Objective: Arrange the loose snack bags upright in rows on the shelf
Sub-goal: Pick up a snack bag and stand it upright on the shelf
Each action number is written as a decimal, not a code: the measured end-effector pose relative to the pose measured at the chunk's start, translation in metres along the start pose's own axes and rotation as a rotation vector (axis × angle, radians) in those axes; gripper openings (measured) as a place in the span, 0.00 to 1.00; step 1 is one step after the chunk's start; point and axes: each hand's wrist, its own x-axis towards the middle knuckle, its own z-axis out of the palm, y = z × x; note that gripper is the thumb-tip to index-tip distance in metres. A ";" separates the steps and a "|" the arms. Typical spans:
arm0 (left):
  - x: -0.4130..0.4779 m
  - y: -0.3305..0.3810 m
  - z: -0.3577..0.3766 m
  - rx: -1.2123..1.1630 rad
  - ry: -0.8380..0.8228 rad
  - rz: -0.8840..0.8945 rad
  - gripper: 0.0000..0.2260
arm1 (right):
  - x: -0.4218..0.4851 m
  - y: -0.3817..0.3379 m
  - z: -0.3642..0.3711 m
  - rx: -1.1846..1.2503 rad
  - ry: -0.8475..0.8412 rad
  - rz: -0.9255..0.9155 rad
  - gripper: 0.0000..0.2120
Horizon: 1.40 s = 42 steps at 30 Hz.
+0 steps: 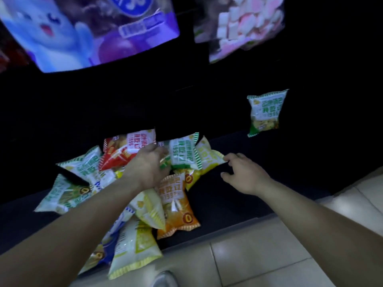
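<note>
We found the left hand gripping a green bag in the pile; the right hand, fingers loose, hovered beside a yellow bag.

Your shelf: dark, low, front edge running along the tiled floor. Left half: loose pile of snack bags, flat and overlapping, red bag toward the back, orange bag mid-pile. A yellow-green bag overhangs the front edge. Right, toward the back: one green bag upright, well apart from the pile.
</note>
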 end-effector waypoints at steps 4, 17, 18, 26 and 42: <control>0.006 -0.010 0.003 -0.045 0.070 0.033 0.24 | 0.039 -0.029 0.024 0.025 -0.003 -0.012 0.30; -0.010 -0.028 0.017 -0.096 0.089 0.076 0.21 | 0.081 -0.086 0.048 0.489 0.128 0.139 0.26; -0.011 -0.030 0.017 -0.124 0.091 0.064 0.20 | 0.081 -0.088 0.047 0.523 0.119 0.133 0.27; -0.013 -0.047 0.015 -0.189 0.118 -0.005 0.18 | 0.082 -0.109 0.047 0.802 0.108 0.259 0.28; 0.002 0.014 -0.016 -0.345 0.243 0.051 0.28 | 0.009 -0.061 -0.097 0.098 0.306 -0.181 0.29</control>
